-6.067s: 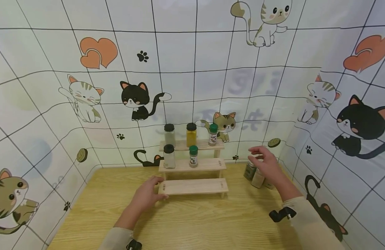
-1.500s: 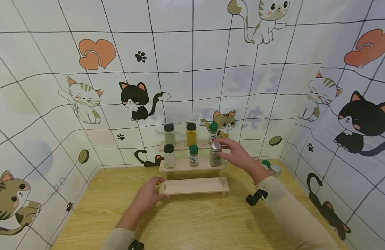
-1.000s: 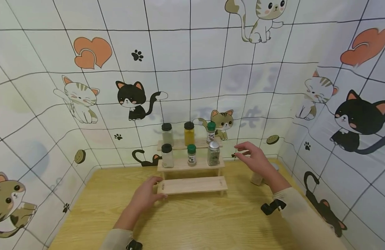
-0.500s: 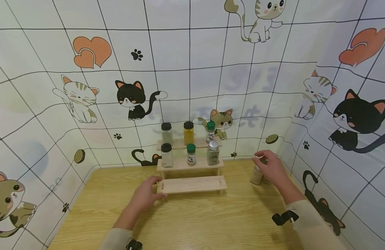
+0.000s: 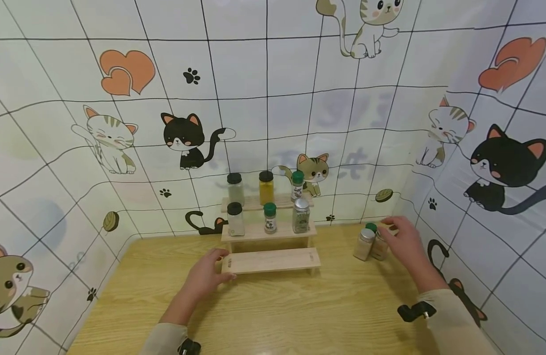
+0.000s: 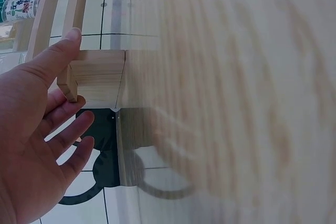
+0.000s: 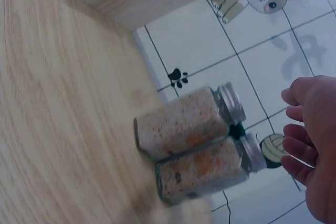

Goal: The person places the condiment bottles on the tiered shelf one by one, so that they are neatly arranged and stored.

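A three-step wooden spice rack (image 5: pixel 273 262) stands on the table. My left hand (image 5: pixel 204 276) pinches the left end of its lowest step, thumb on top and a fingertip beneath in the left wrist view. My right hand (image 5: pixel 403 244) is at the jars on the right, fingers loosely bent. In the right wrist view, a gap separates it from two silver-capped jars (image 7: pixel 181 121) of speckled pale seasoning, standing side by side. A green cap (image 5: pixel 371 227) shows behind them. On the middle step's right end stands a silver-capped jar of green flakes (image 5: pixel 301 217).
The top step holds a black-capped jar (image 5: pixel 235 190), a yellow-filled jar (image 5: pixel 266 189) and a green-capped jar (image 5: pixel 297 187). The middle step also bears a black-capped jar (image 5: pixel 235 219) and a green-capped jar (image 5: pixel 270 218). Cat-printed sheeting (image 5: pixel 246 74) walls the wooden table (image 5: pixel 273 315).
My right hand set the silver-capped jar of green flakes on the middle step, let go and moved back right to the other jars. My left hand stayed on the rack.
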Demonstrator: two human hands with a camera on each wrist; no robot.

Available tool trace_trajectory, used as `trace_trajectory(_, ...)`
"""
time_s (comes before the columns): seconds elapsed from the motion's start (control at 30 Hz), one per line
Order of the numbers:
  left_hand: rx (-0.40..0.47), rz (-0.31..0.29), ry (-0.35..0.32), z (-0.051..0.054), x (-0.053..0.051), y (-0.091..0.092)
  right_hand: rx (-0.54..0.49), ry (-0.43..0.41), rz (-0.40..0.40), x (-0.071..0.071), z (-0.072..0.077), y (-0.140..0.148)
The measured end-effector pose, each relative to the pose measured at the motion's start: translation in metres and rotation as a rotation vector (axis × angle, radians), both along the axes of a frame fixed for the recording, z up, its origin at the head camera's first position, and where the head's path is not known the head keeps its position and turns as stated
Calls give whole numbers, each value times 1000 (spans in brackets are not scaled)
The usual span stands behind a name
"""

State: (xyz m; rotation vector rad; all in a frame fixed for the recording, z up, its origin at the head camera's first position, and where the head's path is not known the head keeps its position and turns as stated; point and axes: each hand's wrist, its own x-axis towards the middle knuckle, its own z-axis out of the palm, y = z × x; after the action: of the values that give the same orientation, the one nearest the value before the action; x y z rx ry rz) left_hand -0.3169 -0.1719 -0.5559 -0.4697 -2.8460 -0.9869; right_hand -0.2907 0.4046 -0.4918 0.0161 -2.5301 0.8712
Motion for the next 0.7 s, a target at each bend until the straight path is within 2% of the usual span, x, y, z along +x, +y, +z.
trace_trajectory(0.4,-12,2,3,1,1,0,-68,-107,-5,-2,-24,22)
trace_trajectory(0.7,-9,4,12,4,2,0,-175,-76,10,-10,-55,28)
